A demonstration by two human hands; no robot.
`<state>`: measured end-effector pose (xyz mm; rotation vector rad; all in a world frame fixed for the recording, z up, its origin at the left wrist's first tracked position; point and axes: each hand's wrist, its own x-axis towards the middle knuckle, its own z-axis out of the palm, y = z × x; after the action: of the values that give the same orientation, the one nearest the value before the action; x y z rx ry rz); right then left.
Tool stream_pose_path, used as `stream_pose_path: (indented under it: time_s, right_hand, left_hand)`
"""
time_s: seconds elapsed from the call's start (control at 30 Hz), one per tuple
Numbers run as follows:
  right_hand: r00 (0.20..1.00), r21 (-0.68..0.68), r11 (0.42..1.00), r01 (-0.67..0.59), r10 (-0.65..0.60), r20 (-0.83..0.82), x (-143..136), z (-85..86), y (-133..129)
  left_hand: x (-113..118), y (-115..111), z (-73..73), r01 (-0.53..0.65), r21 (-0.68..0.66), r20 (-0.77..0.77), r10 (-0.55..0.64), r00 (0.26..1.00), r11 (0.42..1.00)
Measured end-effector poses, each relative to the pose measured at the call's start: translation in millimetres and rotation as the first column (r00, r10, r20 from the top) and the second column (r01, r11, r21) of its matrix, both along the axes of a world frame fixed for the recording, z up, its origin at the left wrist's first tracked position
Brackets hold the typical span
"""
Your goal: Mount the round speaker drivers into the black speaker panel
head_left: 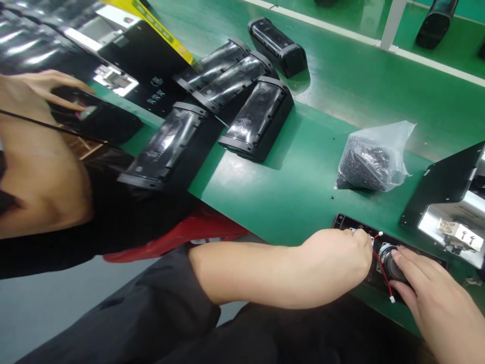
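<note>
A black speaker housing [343, 221] lies open at the near edge of the green bench [303, 187]. A round speaker driver [390, 258] sits in it, with a thin red wire [383, 275] ending in small white plugs. My left hand [337, 258] reaches in from the left and pinches the upper end of the red wire beside the driver. My right hand [435, 298] comes from the lower right, its fingers laid on and around the driver.
Several black speaker shells [257, 119] lie on the bench to the left. A clear bag of small black parts [373, 162] sits behind the housing. A black metal fixture [447, 187] stands at right. A co-worker's hand [49, 86] touches a black part [98, 121] far left.
</note>
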<state>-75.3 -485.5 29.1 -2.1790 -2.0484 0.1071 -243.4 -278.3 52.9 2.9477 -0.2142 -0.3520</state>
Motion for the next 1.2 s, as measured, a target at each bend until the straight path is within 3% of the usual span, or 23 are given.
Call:
stream_pose_path:
  time_s: [0.1, 0.4, 0.67, 1.2]
  right_hand:
    - [0.998, 0.031, 0.999, -0.044, 0.042, 0.055, 4, -2.7, -3]
    - [0.993, -0.073, 0.991, -0.112, 0.114, 0.014, 15, -14.0, -12]
    - [0.992, 0.019, 0.993, -0.117, 0.116, 0.04, 20, -25.5, -13]
    - [0.994, 0.117, 0.987, -0.109, 0.112, -0.018, 15, -15.9, -6]
  left_hand:
    - [0, 1, -0.7, -0.007, -0.028, 0.002, 0.007, 1.0, 1.0]
    - [5, 3, 4.8, 0.011, 0.017, -0.053, -0.01, 0.999, 1.0]
    - [4, 0, 4.2, -0.012, 0.018, -0.053, 0.013, 0.999, 1.0]
    - [2, 1, 0.3, -0.026, -0.032, 0.03, 0.027, 0.999, 0.999]
